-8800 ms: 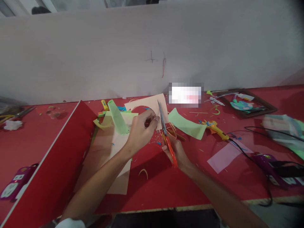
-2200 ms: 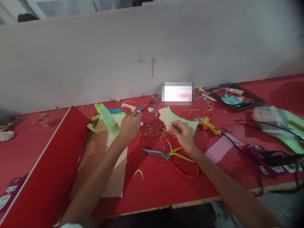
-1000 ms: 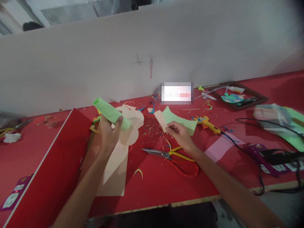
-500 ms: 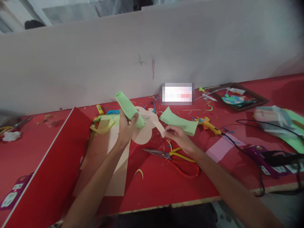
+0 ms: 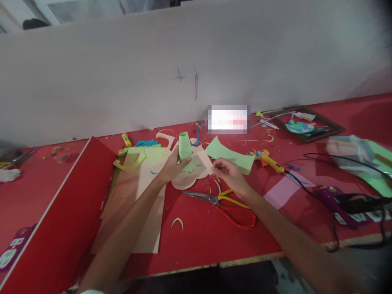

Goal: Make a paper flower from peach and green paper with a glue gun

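Observation:
My left hand (image 5: 170, 168) is wrapped round a light green rolled-paper tube (image 5: 184, 146), which stands nearly upright over a peach paper cut-out (image 5: 185, 179) with rounded lobes. The tube's lower end meets the cut-out, where small dark marks show. At the cut-out's right side, my right hand (image 5: 228, 174) pinches the end of its peach strip (image 5: 204, 158) between thumb and fingers. Just below lie scissors (image 5: 211, 199) with one yellow and one red handle, blades pointing left. A curved light green sheet (image 5: 230, 156) lies behind my right hand.
Peach sheets (image 5: 150, 228) lie left, beside a slanted red board (image 5: 64, 212). A yellow glue gun (image 5: 271, 161) with a black cord, a pink sheet (image 5: 286, 190) and a purple power strip (image 5: 333, 204) are at right. A brown frame (image 5: 335, 128) lies farther back. Paper scraps are scattered about.
My left hand has swung the green tube from a leftward tilt to nearly upright and moved it right over the cut-out. My right hand stays at the strip's end.

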The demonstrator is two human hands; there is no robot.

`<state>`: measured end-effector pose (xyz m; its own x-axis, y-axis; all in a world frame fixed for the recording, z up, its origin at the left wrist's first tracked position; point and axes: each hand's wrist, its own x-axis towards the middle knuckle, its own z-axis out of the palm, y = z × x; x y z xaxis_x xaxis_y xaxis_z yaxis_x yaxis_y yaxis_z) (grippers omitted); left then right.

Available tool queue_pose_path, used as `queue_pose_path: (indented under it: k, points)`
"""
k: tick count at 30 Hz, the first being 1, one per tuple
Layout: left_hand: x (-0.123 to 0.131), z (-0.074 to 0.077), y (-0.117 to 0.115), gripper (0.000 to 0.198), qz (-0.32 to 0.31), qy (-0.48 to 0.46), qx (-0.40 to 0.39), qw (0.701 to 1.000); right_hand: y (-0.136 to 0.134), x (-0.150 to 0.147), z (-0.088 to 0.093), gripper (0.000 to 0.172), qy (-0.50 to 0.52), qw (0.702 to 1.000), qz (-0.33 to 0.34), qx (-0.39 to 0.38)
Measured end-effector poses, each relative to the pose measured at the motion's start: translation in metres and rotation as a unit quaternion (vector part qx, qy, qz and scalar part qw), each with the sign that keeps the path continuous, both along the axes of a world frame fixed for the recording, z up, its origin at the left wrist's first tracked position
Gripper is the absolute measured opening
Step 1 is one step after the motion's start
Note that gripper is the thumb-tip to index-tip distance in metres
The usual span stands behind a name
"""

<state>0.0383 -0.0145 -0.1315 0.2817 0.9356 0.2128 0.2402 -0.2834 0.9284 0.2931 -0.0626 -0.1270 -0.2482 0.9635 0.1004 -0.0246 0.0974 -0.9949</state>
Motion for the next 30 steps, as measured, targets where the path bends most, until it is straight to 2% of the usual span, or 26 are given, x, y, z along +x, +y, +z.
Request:
queue_pose_path:
  k: [2,3,5,6,7,8,9,11,13,16,18,20,24,26,30]
  points:
    - [0.000,0.003,-0.005,0.056,0.017,0.022,0.059,0.998,0.000,0.000,0.000,0.029,-0.020,1.000,-0.006,0.015]
    - [-0.001,0.007,-0.010,0.054,0.050,0.031,0.109,0.992,0.000,0.000,0.000,0.027,-0.036,0.999,-0.015,0.030]
    - [-0.003,0.018,-0.023,0.040,0.157,0.044,0.227,0.960,-0.002,0.001,0.000,0.023,-0.082,0.993,-0.036,0.078]
    - [-0.005,0.025,-0.031,0.031,0.225,0.059,0.283,0.930,-0.003,0.002,0.001,0.020,-0.110,0.987,-0.045,0.107]
    - [-0.006,0.031,-0.040,0.024,0.244,0.066,0.307,0.918,-0.005,0.002,0.002,0.019,-0.138,0.980,-0.049,0.137]
    - [-0.006,0.036,-0.048,0.018,0.240,0.082,0.325,0.911,-0.007,0.002,0.003,0.018,-0.164,0.972,-0.047,0.164]
    - [-0.005,0.041,-0.055,0.017,0.206,0.132,0.351,0.904,-0.010,0.001,0.005,0.018,-0.186,0.964,-0.040,0.188]
    - [0.001,0.046,-0.066,0.020,0.096,0.244,0.386,0.885,-0.015,-0.002,0.007,0.018,-0.220,0.948,-0.017,0.229]
    - [0.009,0.046,-0.074,0.023,0.020,0.341,0.388,0.856,-0.021,-0.007,0.010,0.020,-0.239,0.934,0.008,0.264]
    - [0.018,0.039,-0.081,0.012,-0.029,0.410,0.373,0.832,-0.030,-0.012,0.015,0.024,-0.261,0.918,0.040,0.296]
    - [0.017,0.032,-0.083,0.015,-0.024,0.405,0.360,0.840,-0.038,-0.009,0.019,0.025,-0.299,0.904,0.049,0.302]
    - [0.011,0.027,-0.084,0.019,0.014,0.367,0.346,0.863,-0.048,0.001,0.021,0.026,-0.375,0.875,0.049,0.301]
    - [-0.003,0.019,-0.086,0.019,0.092,0.285,0.308,0.903,-0.076,0.031,0.015,0.034,-0.549,0.773,0.043,0.315]
    - [-0.008,0.017,-0.086,0.016,0.124,0.241,0.286,0.919,-0.086,0.044,0.010,0.038,-0.579,0.749,0.063,0.315]
    - [-0.014,0.013,-0.085,0.015,0.165,0.174,0.242,0.940,-0.091,0.058,0.006,0.046,-0.581,0.724,0.136,0.346]
